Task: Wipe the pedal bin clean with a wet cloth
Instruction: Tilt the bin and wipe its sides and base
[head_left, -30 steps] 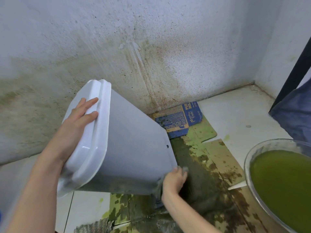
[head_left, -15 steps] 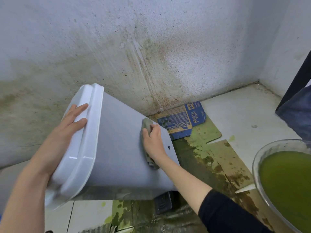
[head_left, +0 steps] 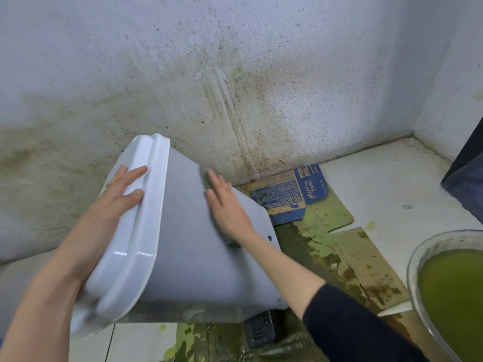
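Right hand [head_left: 227, 207] higher up bin [head_left: 198, 262]

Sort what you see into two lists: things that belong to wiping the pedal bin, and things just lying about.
Part of the job:
pedal bin, tilted over
lid, under the flat left hand
cloth, pressed to the bin's side by the right hand

Lying about:
milk carton, flattened
stained cardboard
bowl of green liquid
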### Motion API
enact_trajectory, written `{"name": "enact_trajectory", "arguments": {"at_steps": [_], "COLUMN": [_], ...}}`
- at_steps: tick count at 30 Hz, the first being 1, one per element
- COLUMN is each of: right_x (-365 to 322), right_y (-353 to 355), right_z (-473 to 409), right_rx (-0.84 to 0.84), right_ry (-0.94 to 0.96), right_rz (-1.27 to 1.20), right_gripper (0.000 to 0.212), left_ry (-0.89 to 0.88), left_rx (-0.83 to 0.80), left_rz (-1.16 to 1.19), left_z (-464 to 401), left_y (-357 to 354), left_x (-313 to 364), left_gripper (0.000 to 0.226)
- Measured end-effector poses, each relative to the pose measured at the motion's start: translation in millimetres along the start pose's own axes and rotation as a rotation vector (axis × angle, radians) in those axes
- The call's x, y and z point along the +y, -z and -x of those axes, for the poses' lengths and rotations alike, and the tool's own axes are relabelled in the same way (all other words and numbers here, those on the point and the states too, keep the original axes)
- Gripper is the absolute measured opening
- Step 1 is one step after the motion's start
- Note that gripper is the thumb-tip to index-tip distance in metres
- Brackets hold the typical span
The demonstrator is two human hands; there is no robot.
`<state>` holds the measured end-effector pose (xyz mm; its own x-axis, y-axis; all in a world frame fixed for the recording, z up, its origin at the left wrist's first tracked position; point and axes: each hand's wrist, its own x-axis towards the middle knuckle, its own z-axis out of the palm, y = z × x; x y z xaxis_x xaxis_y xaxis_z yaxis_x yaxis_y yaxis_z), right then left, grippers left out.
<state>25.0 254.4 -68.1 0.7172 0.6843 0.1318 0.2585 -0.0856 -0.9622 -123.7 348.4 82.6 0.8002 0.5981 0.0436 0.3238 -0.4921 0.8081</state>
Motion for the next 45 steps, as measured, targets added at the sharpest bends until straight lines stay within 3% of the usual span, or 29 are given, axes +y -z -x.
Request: {"name": "enact_trajectory", "arguments": {"at_steps": [3, 6, 8, 10, 13, 15, 17, 19, 22, 26, 28, 30, 34, 36, 39, 42, 45], "right_x": [56, 103, 104, 81, 4, -46, -74, -78, -30, 65, 80, 59, -48, -91, -104, -104, -106], "right_y": [12, 28, 33, 29, 14, 5, 1, 4, 15, 32, 32, 27, 5, -1, -4, 2, -4], "right_z": [-21, 14, 47, 73, 96, 81, 39, -16, -65, -28, -1, 18, 57, 62, 11, -50, -40], "right_rx": [0.100, 0.120, 0.151, 0.189, 0.123, 0.049, -0.009, -0.001, 0.050, 0.133, 0.184, 0.208, 0.094, 0.043, 0.024, 0.047, 0.067], "right_ry": [-0.240, -0.622, -0.751, -0.637, -0.248, -0.027, 0.069, 0.042, -0.217, -0.604, -0.709, -0.675, -0.193, -0.042, -0.050, -0.174, -0.141], "right_rz": [-0.018, 0.038, -0.036, -0.074, -0.081, -0.115, -0.175, -0.193, -0.118, -0.017, -0.023, -0.075, -0.286, -0.379, -0.395, -0.339, -0.379], "right_gripper": [0.046, 0.049, 0.049, 0.046, 0.044, 0.044, 0.044, 0.044, 0.043, 0.044, 0.043, 0.042, 0.040, 0.036, 0.034, 0.040, 0.040], "left_ry": [0.007, 0.009, -0.006, -0.016, -0.021, -0.040, -0.055, -0.058, -0.065, -0.059, -0.068, -0.079, -0.047, -0.044, -0.021, -0.025, -0.013], "left_rx": [0.002, 0.023, 0.019, 0.007, -0.013, -0.024, -0.020, -0.020, -0.020, -0.006, -0.005, -0.010, -0.001, -0.007, -0.010, -0.044, -0.041], "left_rz": [0.002, 0.022, 0.010, -0.018, -0.063, -0.092, -0.102, -0.111, -0.101, -0.056, -0.060, -0.083, -0.171, -0.166, -0.086, -0.080, -0.133], "left_z": [-6, -7, -9, -12, -17, -18, -17, -17, -16, -14, -12, -14, -24, -26, -16, -9, -5], "left_y": [5, 7, 5, 4, 3, -1, -6, -9, -10, -5, -5, -7, -11, -9, -6, -8, -11], "left_x": [-9, -16, -18, -20, -22, -19, -14, -10, -9, -17, -19, -19, -15, -17, -15, -7, 4], "left_gripper": [0.048, 0.049, 0.048, 0.049, 0.044, 0.042, 0.039, 0.039, 0.040, 0.050, 0.048, 0.045, 0.060, 0.059, 0.054, 0.046, 0.042]}}
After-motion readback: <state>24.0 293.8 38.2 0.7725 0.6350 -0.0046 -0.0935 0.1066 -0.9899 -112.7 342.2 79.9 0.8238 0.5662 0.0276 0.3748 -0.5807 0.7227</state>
